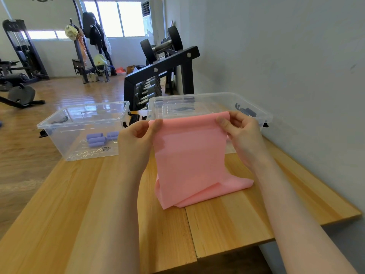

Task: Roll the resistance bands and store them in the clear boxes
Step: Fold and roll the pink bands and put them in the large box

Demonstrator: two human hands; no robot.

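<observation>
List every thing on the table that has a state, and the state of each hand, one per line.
Pink band: unrolled, top edge held up, lower end folded on the table.
Left hand: pinching the band's top left corner.
Right hand: pinching the band's top right corner.
Left box: open, no lid, holds purple rolled bands.
Right box: open, no lid; contents unclear.

Both clear boxes (79, 123) open-topped; wall (296, 76) probably blocks right.
</observation>
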